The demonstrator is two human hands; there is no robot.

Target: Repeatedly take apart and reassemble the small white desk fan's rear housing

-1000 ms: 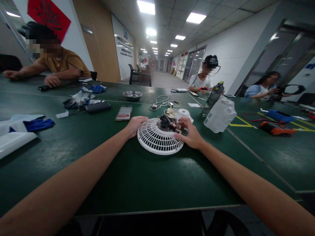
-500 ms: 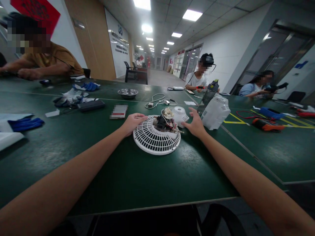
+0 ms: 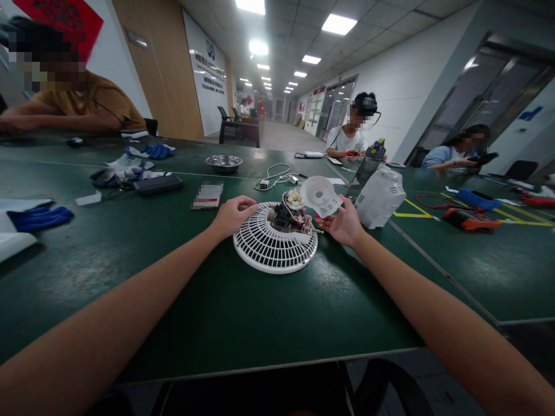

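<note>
A round white fan grille (image 3: 271,248) lies flat on the green table (image 3: 243,312), with a dark motor and loose wires (image 3: 291,216) standing at its far side. My left hand (image 3: 233,215) rests on the grille's left rim, fingers curled over the edge. My right hand (image 3: 343,223) is raised just right of the motor and holds a small white vented cap (image 3: 319,196) tilted up off the table.
A white fan housing (image 3: 381,196) and a dark bottle (image 3: 368,164) stand right of my hand. Farther back lie a white cable (image 3: 277,178), a metal bowl (image 3: 224,163), a small box (image 3: 208,196), blue gloves (image 3: 40,218). Three other people sit around the table.
My right hand left the motor, reached right to the white cap on the table, and has lifted it. My left hand stayed on the grille's rim.
</note>
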